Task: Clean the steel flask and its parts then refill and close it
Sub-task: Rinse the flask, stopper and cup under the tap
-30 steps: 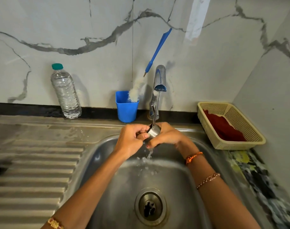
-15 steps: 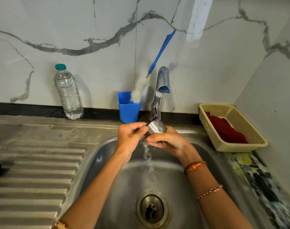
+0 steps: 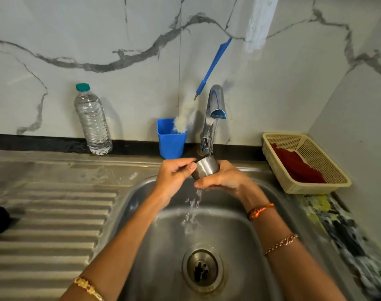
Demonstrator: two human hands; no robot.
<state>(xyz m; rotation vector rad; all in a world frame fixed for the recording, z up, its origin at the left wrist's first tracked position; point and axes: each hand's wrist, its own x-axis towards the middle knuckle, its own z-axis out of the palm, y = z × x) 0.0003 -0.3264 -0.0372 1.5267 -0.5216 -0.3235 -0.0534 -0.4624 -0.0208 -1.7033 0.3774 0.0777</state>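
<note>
Water from the curved chrome tap (image 3: 214, 118) falls onto a small steel cup-shaped flask part (image 3: 205, 169), probably the flask's cap, held over the stainless steel sink basin (image 3: 239, 224), and it spills off the bottom in a broken stream toward the round drain strainer (image 3: 202, 268). The right hand (image 3: 225, 177) cradles the part from the side and beneath, fingers curled around it in a firm hold. The left hand (image 3: 174, 173) is curled too, its thumb and fingertips (image 3: 192, 166) pressing the steel wall on the other side, so both hands are clamped on the same piece.

This looks like the rinsing step. To do it well, the part should be turned slowly under the stream so that water reaches the whole rim and the inside (whether the open mouth faces up is hard to tell from here), with a thumb rubbing the wall as it turns. Wet steel is slippery, so the cradling hand ought to keep its support beneath the piece.

A blue-handled bottle brush with white bristles (image 3: 209, 72) stands in a blue plastic cup (image 3: 171, 142) just beside the tap, within easy reach for scrubbing the inside. A clear plastic water bottle with a green cap (image 3: 93, 122) stands against the marble wall, and a cream plastic basket holding a red cloth (image 3: 328, 170) sits to the right of the sink.
</note>
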